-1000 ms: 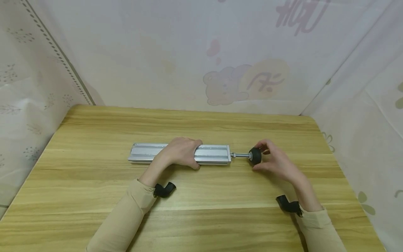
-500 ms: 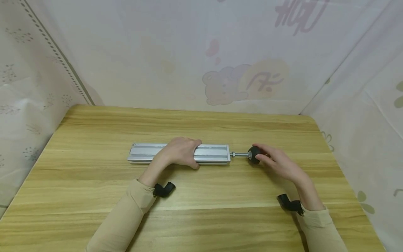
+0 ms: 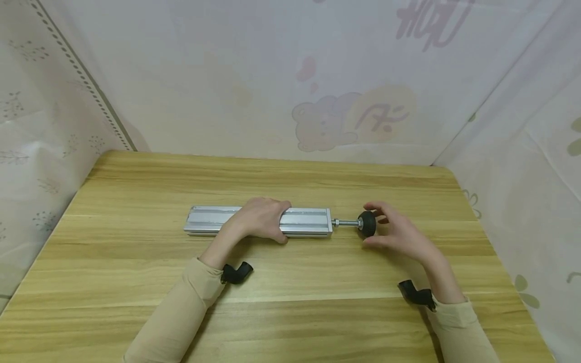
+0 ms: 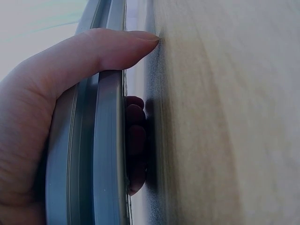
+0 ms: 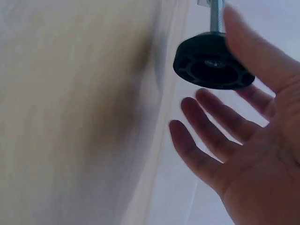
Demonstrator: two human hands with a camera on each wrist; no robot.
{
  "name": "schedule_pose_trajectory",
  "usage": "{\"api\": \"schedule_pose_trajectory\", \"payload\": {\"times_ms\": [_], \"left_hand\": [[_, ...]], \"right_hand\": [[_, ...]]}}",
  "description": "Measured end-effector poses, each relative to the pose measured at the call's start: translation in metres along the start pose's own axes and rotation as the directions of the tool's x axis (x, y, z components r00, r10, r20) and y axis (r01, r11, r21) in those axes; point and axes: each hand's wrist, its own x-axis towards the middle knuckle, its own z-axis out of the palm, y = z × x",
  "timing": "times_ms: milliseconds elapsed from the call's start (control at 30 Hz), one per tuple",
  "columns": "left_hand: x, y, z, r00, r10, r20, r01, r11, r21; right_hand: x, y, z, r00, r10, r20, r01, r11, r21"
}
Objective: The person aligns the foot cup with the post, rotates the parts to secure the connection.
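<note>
A silver aluminium profile (image 3: pixel 305 217) lies lengthwise across the wooden table. Over its middle lies my left hand (image 3: pixel 259 218), gripping it with the thumb on the near side and the fingers curled round the far side, as the left wrist view shows. From the profile's right end plate sticks a threaded rod (image 3: pixel 348 223) with a nut (image 3: pixel 336 223) near the plate. A round black levelling foot (image 3: pixel 367 224) sits on the rod's outer end, its ribbed underside facing the right wrist camera. My right hand (image 3: pixel 401 234) is spread around this foot, thumb on the near side, fingers beyond.
The wooden table (image 3: pixel 290 322) has rounded far corners. Printed cloth (image 3: pixel 218 80) hangs behind it and at both sides. Black curved pieces are strapped at the left cuff (image 3: pixel 237 273) and the right cuff (image 3: pixel 415 295).
Half a second ago my right fingers and thumb pinched the foot closely; now they have spread apart around it. My left hand and the profile stay in place.
</note>
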Motion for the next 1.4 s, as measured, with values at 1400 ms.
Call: {"api": "schedule_pose_trajectory", "payload": {"times_ms": [1400], "left_hand": [[0.001,0.0,0.0,1.0,-0.007,0.004,0.007,1.0,0.007]], "right_hand": [[-0.002,0.001,-0.003,0.999,0.015,0.028,-0.014,1.0,-0.002]]}}
